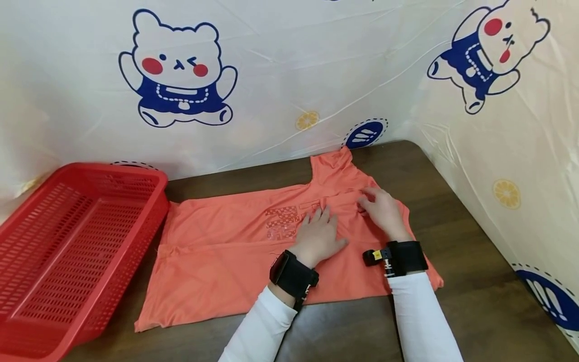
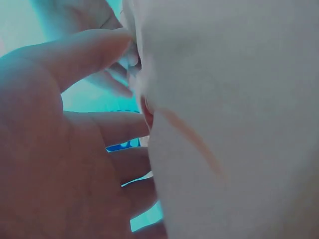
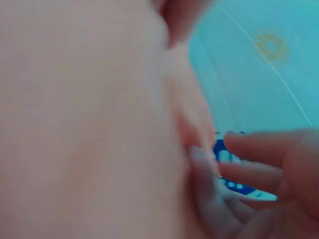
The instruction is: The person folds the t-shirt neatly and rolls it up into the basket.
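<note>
An orange-coral shirt (image 1: 217,271) lies flat and spread sideways on the table, with a red printed patch (image 1: 282,221) near its middle. Its narrow end sticks up at the back right, and creases run lengthwise along the cloth. My left hand (image 1: 318,236) rests on the shirt beside the print, fingers spread. To its right, my right hand (image 1: 384,213) touches the shirt's upper right part with loosely bent fingers, thumb apart. In the right wrist view, pale-looking cloth (image 3: 89,124) fills the left side, fingertips right at its folded surface.
A red perforated plastic basket (image 1: 90,251) stands at the left, close to the shirt's left edge. Behind the brown wooden table (image 1: 457,241) hangs a white sheet (image 1: 280,65) with cartoon bears and orange slices, which also covers the right side.
</note>
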`<control>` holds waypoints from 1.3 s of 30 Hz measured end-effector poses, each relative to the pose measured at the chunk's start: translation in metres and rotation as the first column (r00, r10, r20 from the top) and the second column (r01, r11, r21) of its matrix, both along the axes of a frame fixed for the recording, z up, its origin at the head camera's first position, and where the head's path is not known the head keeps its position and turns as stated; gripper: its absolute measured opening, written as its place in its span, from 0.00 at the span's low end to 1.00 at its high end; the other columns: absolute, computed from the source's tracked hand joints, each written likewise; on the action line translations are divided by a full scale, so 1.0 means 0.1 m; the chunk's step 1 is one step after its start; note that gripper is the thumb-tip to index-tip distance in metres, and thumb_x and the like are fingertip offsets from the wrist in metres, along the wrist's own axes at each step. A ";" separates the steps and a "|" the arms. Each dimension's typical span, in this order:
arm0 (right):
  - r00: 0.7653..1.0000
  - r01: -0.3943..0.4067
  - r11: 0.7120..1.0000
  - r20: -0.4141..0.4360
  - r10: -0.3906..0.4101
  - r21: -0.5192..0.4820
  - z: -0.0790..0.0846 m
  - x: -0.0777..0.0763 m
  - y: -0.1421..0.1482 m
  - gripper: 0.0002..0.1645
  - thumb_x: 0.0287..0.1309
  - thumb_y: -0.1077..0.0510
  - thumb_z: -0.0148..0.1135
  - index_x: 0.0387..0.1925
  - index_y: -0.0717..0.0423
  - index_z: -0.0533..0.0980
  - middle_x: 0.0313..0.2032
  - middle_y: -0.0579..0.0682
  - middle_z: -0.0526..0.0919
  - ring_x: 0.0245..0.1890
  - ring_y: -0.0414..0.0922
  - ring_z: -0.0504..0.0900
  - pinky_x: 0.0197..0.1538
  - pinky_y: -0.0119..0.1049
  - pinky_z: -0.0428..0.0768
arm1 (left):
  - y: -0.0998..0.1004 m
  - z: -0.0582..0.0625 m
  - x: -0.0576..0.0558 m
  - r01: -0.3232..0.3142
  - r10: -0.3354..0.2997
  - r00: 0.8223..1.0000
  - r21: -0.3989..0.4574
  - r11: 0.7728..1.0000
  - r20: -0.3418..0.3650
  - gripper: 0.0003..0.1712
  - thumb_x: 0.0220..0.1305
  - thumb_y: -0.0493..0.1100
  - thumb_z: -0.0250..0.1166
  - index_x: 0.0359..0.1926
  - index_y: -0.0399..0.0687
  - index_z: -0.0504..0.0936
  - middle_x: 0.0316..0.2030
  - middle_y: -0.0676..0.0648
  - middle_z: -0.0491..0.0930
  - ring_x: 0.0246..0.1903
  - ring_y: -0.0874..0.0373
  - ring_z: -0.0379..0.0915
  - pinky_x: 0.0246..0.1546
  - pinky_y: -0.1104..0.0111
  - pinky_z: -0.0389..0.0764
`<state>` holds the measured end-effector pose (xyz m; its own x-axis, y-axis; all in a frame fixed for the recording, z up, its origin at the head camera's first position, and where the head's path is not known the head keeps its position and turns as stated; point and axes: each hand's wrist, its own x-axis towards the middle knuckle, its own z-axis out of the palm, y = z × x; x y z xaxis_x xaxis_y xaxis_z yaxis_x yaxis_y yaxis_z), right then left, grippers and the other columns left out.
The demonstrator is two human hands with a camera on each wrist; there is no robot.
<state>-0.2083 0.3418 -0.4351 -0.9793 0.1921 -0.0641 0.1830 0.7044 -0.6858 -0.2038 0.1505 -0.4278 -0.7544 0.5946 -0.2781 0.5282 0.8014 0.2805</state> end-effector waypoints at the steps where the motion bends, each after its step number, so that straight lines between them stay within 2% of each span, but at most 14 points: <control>1: 1.000 -0.017 0.999 0.020 0.018 -0.040 0.01 0.01 0.01 0.24 0.64 0.54 0.51 0.59 0.60 0.69 0.49 0.61 0.76 0.42 0.52 0.81 0.49 0.47 0.76 | 0.00 0.00 0.00 0.001 -0.001 1.000 -0.002 1.000 0.000 0.40 0.61 0.66 0.51 0.69 0.53 0.58 0.71 0.46 0.47 0.70 0.50 0.40 0.66 0.51 0.47; 4: 0.998 -0.033 0.995 0.041 0.037 -0.093 0.04 0.02 0.04 0.21 0.64 0.53 0.51 0.55 0.59 0.73 0.47 0.58 0.80 0.41 0.50 0.82 0.49 0.45 0.76 | 0.00 0.00 -0.01 0.000 0.000 1.000 -0.006 1.000 0.005 0.39 0.62 0.66 0.50 0.69 0.54 0.58 0.71 0.46 0.46 0.70 0.50 0.40 0.66 0.51 0.47; 10: 0.997 0.020 0.997 -0.075 -0.014 0.075 0.08 0.03 0.05 0.18 0.64 0.50 0.52 0.46 0.56 0.80 0.44 0.55 0.83 0.45 0.53 0.78 0.49 0.50 0.72 | -0.03 0.00 -0.03 -0.005 0.004 1.000 0.027 1.000 0.018 0.38 0.61 0.65 0.51 0.68 0.55 0.59 0.71 0.46 0.47 0.70 0.49 0.41 0.66 0.50 0.48; 17: 0.988 0.078 0.996 -0.134 -0.073 0.034 0.08 0.01 0.05 0.20 0.63 0.45 0.52 0.47 0.52 0.80 0.44 0.53 0.83 0.45 0.51 0.78 0.48 0.49 0.73 | -0.07 0.00 -0.07 0.012 -0.016 0.999 0.081 0.997 0.041 0.39 0.62 0.63 0.52 0.69 0.52 0.57 0.71 0.45 0.45 0.71 0.50 0.37 0.67 0.53 0.46; 20: 0.985 0.079 0.997 -0.156 -0.074 0.023 0.06 0.01 0.04 0.21 0.63 0.45 0.52 0.49 0.52 0.79 0.47 0.54 0.82 0.48 0.52 0.77 0.51 0.51 0.71 | -0.06 -0.01 -0.07 0.008 -0.010 1.000 0.092 0.996 0.025 0.40 0.62 0.62 0.52 0.69 0.49 0.56 0.71 0.44 0.45 0.71 0.50 0.36 0.67 0.54 0.47; 22: 0.987 0.056 0.998 -0.150 -0.051 0.030 0.05 0.01 0.04 0.21 0.63 0.46 0.52 0.52 0.52 0.77 0.52 0.54 0.79 0.53 0.53 0.74 0.55 0.53 0.69 | -0.06 -0.02 -0.07 0.006 -0.007 1.000 0.088 0.996 0.012 0.40 0.63 0.62 0.52 0.69 0.49 0.55 0.71 0.44 0.45 0.71 0.50 0.36 0.67 0.54 0.48; 28: 0.994 -0.105 0.989 -0.028 0.109 0.104 0.08 0.01 0.03 0.25 0.64 0.49 0.51 0.60 0.52 0.69 0.62 0.56 0.68 0.62 0.55 0.65 0.60 0.55 0.63 | -0.06 0.00 -0.05 0.018 -0.018 1.000 0.073 0.997 -0.001 0.38 0.63 0.62 0.52 0.69 0.54 0.56 0.71 0.45 0.44 0.71 0.47 0.35 0.65 0.49 0.49; 32: 0.968 -0.242 0.954 0.110 0.225 0.176 0.18 0.02 -0.06 0.30 0.63 0.49 0.52 0.64 0.57 0.63 0.66 0.62 0.57 0.67 0.58 0.54 0.64 0.56 0.56 | -0.12 0.09 0.00 0.019 -0.021 1.000 0.081 0.997 0.014 0.36 0.63 0.62 0.52 0.69 0.57 0.56 0.72 0.47 0.42 0.71 0.47 0.33 0.64 0.43 0.46; 34: 0.951 -0.295 0.935 0.161 0.266 0.196 0.26 0.04 -0.11 0.33 0.62 0.49 0.53 0.65 0.60 0.61 0.68 0.66 0.51 0.69 0.61 0.46 0.64 0.58 0.52 | -0.22 0.15 0.04 0.015 -0.017 0.999 0.087 0.996 0.030 0.36 0.63 0.63 0.51 0.69 0.59 0.56 0.72 0.48 0.41 0.71 0.47 0.33 0.63 0.41 0.45; 36: 0.942 -0.311 0.927 0.195 0.272 0.210 0.35 0.09 -0.13 0.36 0.61 0.49 0.54 0.65 0.61 0.59 0.68 0.67 0.47 0.69 0.62 0.42 0.64 0.61 0.49 | -0.37 0.18 0.07 0.006 -0.009 0.999 0.086 0.996 0.039 0.37 0.63 0.63 0.51 0.69 0.59 0.55 0.72 0.48 0.40 0.71 0.47 0.33 0.62 0.40 0.44; 39: 0.936 -0.320 0.924 0.221 0.274 0.210 0.45 0.18 -0.12 0.37 0.60 0.50 0.56 0.66 0.62 0.57 0.68 0.67 0.48 0.68 0.63 0.44 0.63 0.62 0.51 | -0.70 0.20 0.14 -0.034 0.031 0.999 0.075 0.997 0.036 0.38 0.62 0.63 0.53 0.69 0.59 0.56 0.72 0.48 0.41 0.71 0.46 0.34 0.62 0.39 0.44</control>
